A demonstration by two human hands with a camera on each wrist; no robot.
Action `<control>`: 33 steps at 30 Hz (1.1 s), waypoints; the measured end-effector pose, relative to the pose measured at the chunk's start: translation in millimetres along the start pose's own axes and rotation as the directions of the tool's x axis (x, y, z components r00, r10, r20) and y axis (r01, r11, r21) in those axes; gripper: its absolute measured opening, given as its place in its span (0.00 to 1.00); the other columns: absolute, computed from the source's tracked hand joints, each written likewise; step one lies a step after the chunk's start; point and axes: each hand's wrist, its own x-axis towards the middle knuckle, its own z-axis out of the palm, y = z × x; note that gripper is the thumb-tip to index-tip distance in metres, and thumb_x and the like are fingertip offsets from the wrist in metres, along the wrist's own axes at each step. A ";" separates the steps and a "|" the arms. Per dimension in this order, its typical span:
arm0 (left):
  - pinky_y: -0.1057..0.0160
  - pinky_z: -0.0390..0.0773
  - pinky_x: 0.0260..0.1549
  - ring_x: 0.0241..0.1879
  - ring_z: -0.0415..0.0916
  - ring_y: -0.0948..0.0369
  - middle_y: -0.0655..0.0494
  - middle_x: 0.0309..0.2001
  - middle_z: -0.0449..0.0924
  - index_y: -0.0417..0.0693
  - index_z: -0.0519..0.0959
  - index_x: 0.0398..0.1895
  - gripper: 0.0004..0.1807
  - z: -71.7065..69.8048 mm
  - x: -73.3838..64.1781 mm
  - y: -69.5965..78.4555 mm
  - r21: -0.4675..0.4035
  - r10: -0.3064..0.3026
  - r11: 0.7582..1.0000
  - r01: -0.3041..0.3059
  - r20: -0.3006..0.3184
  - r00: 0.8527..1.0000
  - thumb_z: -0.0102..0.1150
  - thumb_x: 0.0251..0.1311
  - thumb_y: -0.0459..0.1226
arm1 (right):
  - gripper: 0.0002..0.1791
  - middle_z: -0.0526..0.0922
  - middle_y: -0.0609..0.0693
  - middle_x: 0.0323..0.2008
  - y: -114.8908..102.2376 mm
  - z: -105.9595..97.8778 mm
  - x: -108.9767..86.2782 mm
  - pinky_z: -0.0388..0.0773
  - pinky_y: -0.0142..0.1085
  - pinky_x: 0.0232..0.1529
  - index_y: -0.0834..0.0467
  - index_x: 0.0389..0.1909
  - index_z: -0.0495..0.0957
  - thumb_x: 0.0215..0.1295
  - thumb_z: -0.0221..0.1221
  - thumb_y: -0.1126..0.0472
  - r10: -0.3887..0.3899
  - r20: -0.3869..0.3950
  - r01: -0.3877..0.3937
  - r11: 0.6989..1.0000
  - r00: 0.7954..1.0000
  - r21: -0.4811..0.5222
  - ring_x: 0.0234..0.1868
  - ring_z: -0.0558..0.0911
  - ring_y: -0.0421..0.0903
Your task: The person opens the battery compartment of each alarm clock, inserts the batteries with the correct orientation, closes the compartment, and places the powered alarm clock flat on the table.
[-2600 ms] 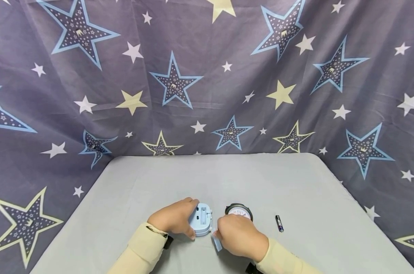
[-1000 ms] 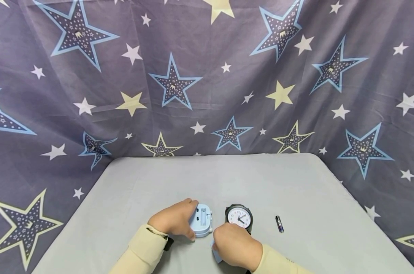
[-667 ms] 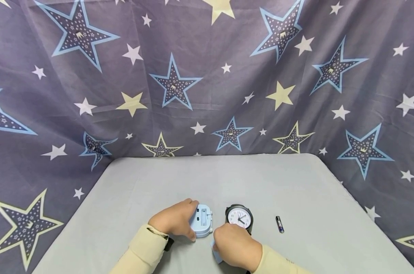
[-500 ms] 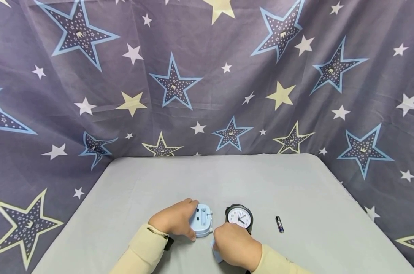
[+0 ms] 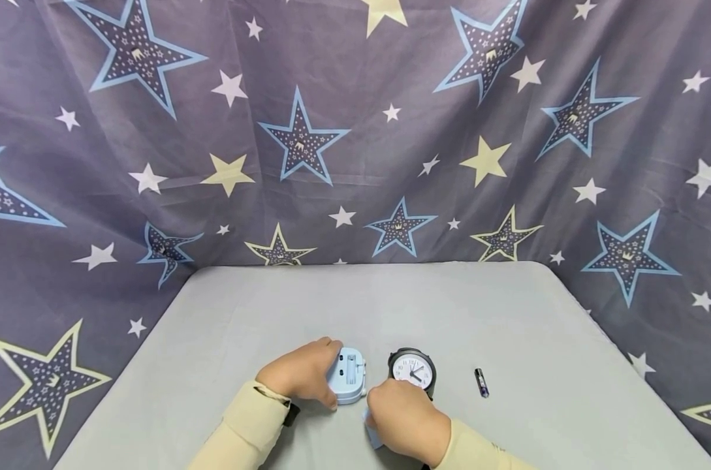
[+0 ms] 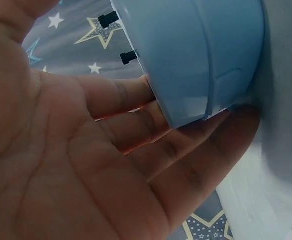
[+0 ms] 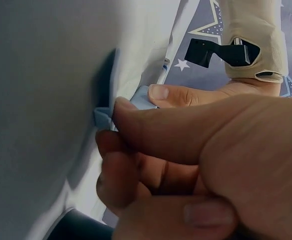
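My left hand (image 5: 301, 374) grips a light blue alarm clock (image 5: 347, 386) from its left side, thumb at the near edge and fingers round the far side. The clock lies back up, its long battery slot uncovered and two black knobs (image 6: 108, 20) sticking out. Just right of it, my right hand (image 5: 409, 418) pinches a small light blue battery cover (image 5: 371, 432) between thumb and index finger. In the right wrist view a small tab of the cover (image 7: 103, 117) shows beside the fingertips, close over the table; the rest is partly hidden by the hand.
A black alarm clock (image 5: 412, 370) with a white dial lies face up behind my right hand, its near part covered. Further right a dark battery (image 5: 481, 383) lies on the grey-white table (image 5: 367, 300). A star-patterned curtain (image 5: 355, 130) hangs at the back and sides.
My right hand has drawn slightly toward the front edge with the cover, away from the blue clock, uncovering most of the black clock's dial. Over the last second both hands stay nearly still.
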 end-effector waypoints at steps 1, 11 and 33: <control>0.52 0.77 0.60 0.52 0.76 0.58 0.48 0.57 0.78 0.33 0.69 0.70 0.57 0.2 0.0 -0.1 -0.002 0.000 1.000 0.000 -0.001 1.000 0.86 0.33 0.44 | 0.15 0.81 0.45 0.19 -0.1 0.0 0.1 0.76 0.39 0.19 0.51 0.18 0.80 0.56 0.74 0.52 0.005 0.003 -0.005 1.000 1.000 0.004 0.22 0.80 0.41; 0.58 0.78 0.49 0.43 0.73 0.62 0.57 0.48 0.78 0.39 0.74 0.64 0.52 0.7 3.3 -4.8 -0.017 0.024 1.000 -0.024 -0.014 1.000 0.87 0.30 0.47 | 0.14 0.82 0.46 0.20 0.6 -3.8 -0.9 0.74 0.40 0.18 0.51 0.19 0.80 0.54 0.75 0.52 0.029 -0.004 -0.029 0.999 1.000 0.030 0.21 0.80 0.41; 0.49 0.80 0.53 0.54 0.83 0.51 0.51 0.56 0.85 0.45 0.81 0.59 0.30 -35.8 -13.3 -39.8 -0.155 0.015 0.987 -0.036 -0.136 0.991 0.72 0.59 0.52 | 0.20 0.68 0.38 0.15 -9.6 -19.4 3.6 0.61 0.37 0.14 0.47 0.13 0.68 0.56 0.69 0.54 -0.048 -0.120 0.048 0.999 0.992 -0.004 0.16 0.66 0.36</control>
